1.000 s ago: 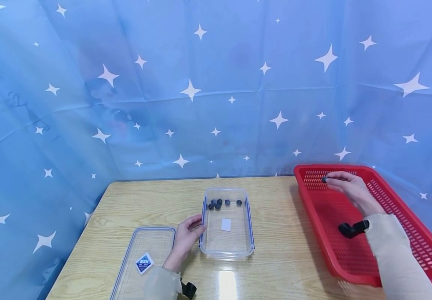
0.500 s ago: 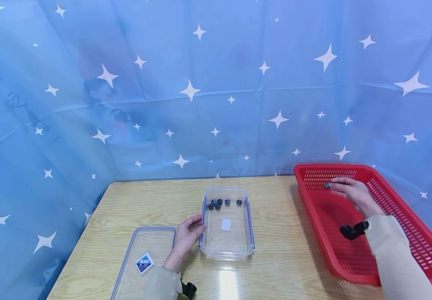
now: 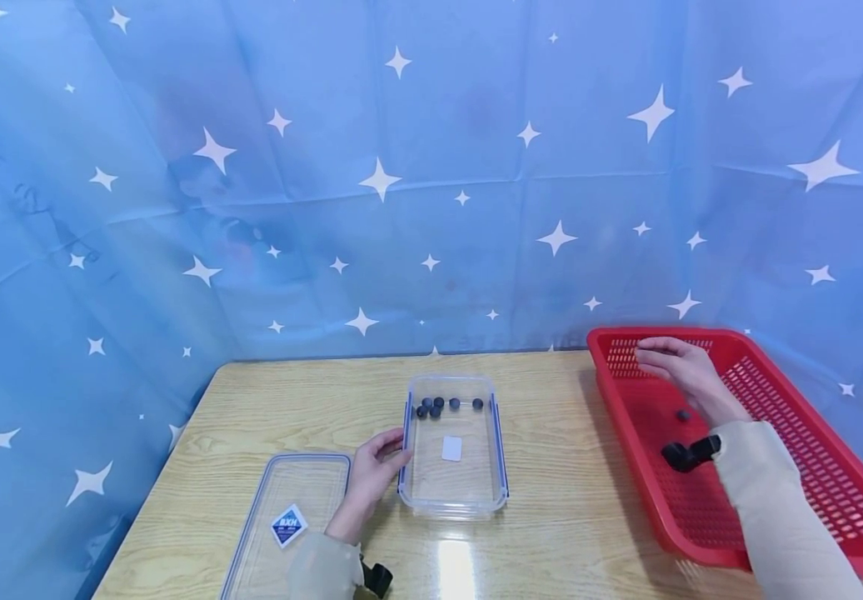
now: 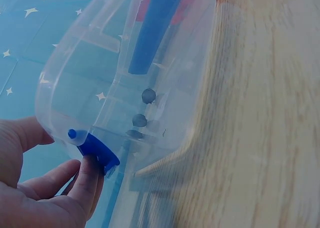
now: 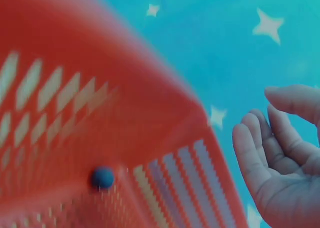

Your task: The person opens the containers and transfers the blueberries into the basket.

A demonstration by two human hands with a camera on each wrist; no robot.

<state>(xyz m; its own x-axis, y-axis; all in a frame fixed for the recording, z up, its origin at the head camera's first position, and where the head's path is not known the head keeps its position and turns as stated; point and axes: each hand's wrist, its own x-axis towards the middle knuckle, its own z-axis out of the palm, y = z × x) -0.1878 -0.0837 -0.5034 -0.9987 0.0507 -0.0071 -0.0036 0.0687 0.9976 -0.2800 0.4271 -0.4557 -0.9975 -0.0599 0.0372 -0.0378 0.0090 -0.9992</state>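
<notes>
My left hand (image 3: 373, 473) grips the left side of a clear plastic food container (image 3: 452, 492), its fingers against the blue latch (image 4: 100, 153). Several dark blueberries (image 3: 435, 412) lie toward the far end inside the container. My right hand (image 3: 682, 375) is above the far part of a red plastic basket (image 3: 626, 450). Nothing is between its fingers, and the thumb stands apart from them in the right wrist view. A single blueberry (image 5: 102, 178) lies inside the basket, below that hand.
A clear lid (image 3: 311, 479) with a blue rim and a diamond-shaped label lies on the wooden table (image 3: 551, 500), left of the container and partly behind the left sleeve. A blue curtain (image 3: 476, 275) with white stars hangs behind the table.
The right hand has let go of the blueberry, which now lies in the basket nearer the wrist. That hand has lifted slightly and moved left. The left hand and container have stayed put.
</notes>
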